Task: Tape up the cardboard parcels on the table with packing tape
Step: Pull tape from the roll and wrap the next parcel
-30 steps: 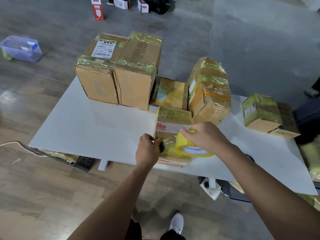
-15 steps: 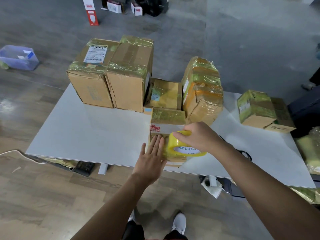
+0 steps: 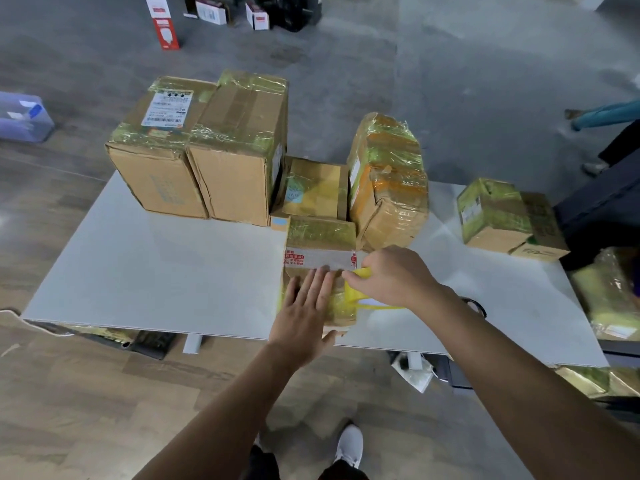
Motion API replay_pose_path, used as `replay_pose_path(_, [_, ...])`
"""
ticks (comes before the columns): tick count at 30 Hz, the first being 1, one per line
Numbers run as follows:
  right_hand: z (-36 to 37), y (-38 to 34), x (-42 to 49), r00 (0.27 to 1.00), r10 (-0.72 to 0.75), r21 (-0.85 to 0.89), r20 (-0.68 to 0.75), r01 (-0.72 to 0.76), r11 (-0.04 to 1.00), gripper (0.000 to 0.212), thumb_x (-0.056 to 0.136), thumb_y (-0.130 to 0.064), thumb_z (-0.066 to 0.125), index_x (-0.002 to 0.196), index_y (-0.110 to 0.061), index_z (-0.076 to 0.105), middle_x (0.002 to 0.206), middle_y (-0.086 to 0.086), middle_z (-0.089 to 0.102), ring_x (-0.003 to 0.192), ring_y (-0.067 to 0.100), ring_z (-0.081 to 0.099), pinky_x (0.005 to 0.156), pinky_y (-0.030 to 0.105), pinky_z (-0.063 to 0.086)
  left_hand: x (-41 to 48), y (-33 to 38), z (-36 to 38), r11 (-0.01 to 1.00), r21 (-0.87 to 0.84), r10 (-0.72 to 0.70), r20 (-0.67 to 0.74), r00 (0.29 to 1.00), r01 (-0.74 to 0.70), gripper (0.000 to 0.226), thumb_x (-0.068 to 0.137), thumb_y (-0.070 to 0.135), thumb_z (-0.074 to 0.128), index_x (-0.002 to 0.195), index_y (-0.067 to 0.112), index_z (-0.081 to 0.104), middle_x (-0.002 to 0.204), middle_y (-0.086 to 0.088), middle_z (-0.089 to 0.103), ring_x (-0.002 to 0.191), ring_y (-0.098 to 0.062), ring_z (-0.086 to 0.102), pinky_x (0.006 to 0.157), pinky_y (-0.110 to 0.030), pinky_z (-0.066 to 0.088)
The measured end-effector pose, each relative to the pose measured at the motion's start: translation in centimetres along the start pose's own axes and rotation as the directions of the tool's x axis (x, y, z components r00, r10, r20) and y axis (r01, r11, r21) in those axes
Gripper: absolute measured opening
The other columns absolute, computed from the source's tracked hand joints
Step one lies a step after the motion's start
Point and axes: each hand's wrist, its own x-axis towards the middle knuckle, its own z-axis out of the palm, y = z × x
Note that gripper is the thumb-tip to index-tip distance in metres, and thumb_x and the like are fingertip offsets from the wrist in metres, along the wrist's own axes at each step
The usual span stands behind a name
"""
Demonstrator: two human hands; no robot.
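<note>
**One small brown cardboard parcel (image 3: 320, 242) at the near edge of the white surface (image 3: 173, 271)**

We lay our left hand (image 3: 304, 317) flat on the near half of the parcel's top. The fingers are straight and close together, and the fingertips reach a pale printed strip (image 3: 318, 260) with red marks that crosses the lid. Our right hand (image 3: 393, 280) sits just beside it, at the parcel's right side, fingers and thumb curled round a yellow roll of packing tape (image 3: 353, 297). The two hands are so near each other that we cannot tell whether they touch. Glossy yellowish film covers the lid under the left hand and also along the far edge.

Behind the parcel stand two tall brown boxes, side by side and touching. The left box (image 3: 156, 168) carries a white shipping label on top, and the right box (image 3: 242, 150) has film wrapped round its upper part. A low flat parcel (image 3: 311, 188) lies between the right box and a bulging, heavily wrapped parcel (image 3: 388, 181). Well apart to the right, a green-filmed small box (image 3: 491, 209) stands against a second small brown box (image 3: 542, 230).

On the floor we see a translucent blue tub (image 3: 20, 116) at the far left, a red and white carton (image 3: 166, 26) beyond the surface, and our white shoe (image 3: 349, 445) below.
</note>
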Motion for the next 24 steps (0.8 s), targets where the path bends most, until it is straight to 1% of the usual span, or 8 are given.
replay_pose_path(4, [0.2,0.7,-0.3,1.000,0.019,0.006,-0.010,-0.019,1.000,0.059,0.095,-0.057,0.045,0.053,-0.019,0.031,0.051,-0.001,0.034,0.049,0.016,0.035,0.048,0.031,0.025,-0.2,-0.1,0.3,1.000,0.016,0.020,-0.021,1.000,-0.019,0.109,0.074,0.058,0.067,0.153,0.004,0.015,0.160,-0.015,0.024,0.146,-0.031,0.028,0.116,-0.050,0.028])
replay_pose_path(7, [1.8,2.2,-0.2,0.997,0.076,-0.067,0.026,-0.074,0.995,0.063,0.095,-0.061,0.039,0.055,-0.013,0.036,0.054,0.002,0.039,0.052,0.022,0.039,0.049,0.031,0.028,-0.1,-0.3,0.7,0.999,0.032,0.023,-0.023,0.999,-0.022,0.106,0.075,0.058,0.066,0.153,0.007,0.017,0.159,-0.016,0.024,0.146,-0.031,0.027,0.118,-0.050,0.023])
replay_pose_path(12, [4.0,3.9,0.6,0.992,0.110,-0.053,0.054,-0.107,0.993,0.063,0.094,-0.063,0.040,0.057,-0.013,0.036,0.055,0.001,0.040,0.052,0.021,0.040,0.050,0.030,0.030,0.1,-0.3,1.0,0.999,0.046,0.002,-0.023,1.000,-0.001,0.102,0.071,0.055,0.072,0.152,0.007,0.031,0.158,-0.017,0.027,0.144,-0.032,0.030,0.115,-0.051,0.030])
replay_pose_path(16, [5.2,4.6,1.1,0.989,0.125,-0.062,0.081,-0.120,0.991,0.064,0.091,-0.067,0.042,0.057,-0.013,0.034,0.054,0.001,0.039,0.050,0.020,0.039,0.050,0.029,0.029,0.4,-0.3,1.1,0.998,0.067,0.013,-0.039,0.999,-0.010,0.099,0.072,0.048,0.073,0.152,0.007,0.031,0.159,-0.017,0.024,0.146,-0.032,0.027,0.115,-0.049,0.016])
replay_pose_path(19, [5.9,5.0,1.3,0.986,0.131,-0.055,0.103,-0.126,0.991,0.065,0.091,-0.068,0.044,0.057,-0.013,0.036,0.055,0.000,0.040,0.050,0.018,0.039,0.049,0.028,0.027,0.4,-0.1,1.2,0.996,0.084,-0.012,-0.008,1.000,0.012,0.099,0.073,0.048,0.072,0.152,0.006,0.030,0.159,-0.018,0.023,0.146,-0.033,0.025,0.117,-0.050,0.016])
replay_pose_path(21, [6.3,4.9,1.3,0.986,0.133,-0.042,0.101,-0.130,0.991,0.064,0.091,-0.068,0.044,0.058,-0.013,0.039,0.056,0.000,0.043,0.052,0.017,0.041,0.049,0.028,0.026,0.5,0.4,0.5,0.992,0.128,-0.022,0.021,1.000,0.019,0.099,0.082,0.052,0.064,0.155,0.004,0.016,0.161,-0.020,0.007,0.150,-0.033,0.012,0.120,-0.053,0.010])
replay_pose_path(23, [6.8,4.9,1.3,0.987,0.127,-0.010,0.102,-0.126,0.992,0.062,0.092,-0.066,0.043,0.058,-0.014,0.042,0.058,0.000,0.045,0.059,0.021,0.048,0.051,0.029,0.029,1.0,1.5,-0.4,0.985,0.164,-0.068,0.139,0.988,0.045,0.095,0.094,0.053,0.047,0.153,0.003,-0.009,0.159,-0.019,-0.018,0.149,-0.035,-0.011,0.119,-0.057,-0.002])
replay_pose_path(24, [7.2,5.0,1.4,0.985,0.127,0.014,0.115,-0.129,0.992,0.061,0.093,-0.065,0.042,0.060,-0.014,0.043,0.060,0.000,0.046,0.064,0.024,0.051,0.054,0.030,0.031,1.3,2.2,-0.9,0.983,0.175,-0.094,0.172,0.981,0.064,0.096,0.096,0.052,0.045,0.152,0.004,-0.016,0.158,-0.018,-0.025,0.148,-0.038,-0.016,0.117,-0.060,-0.003])
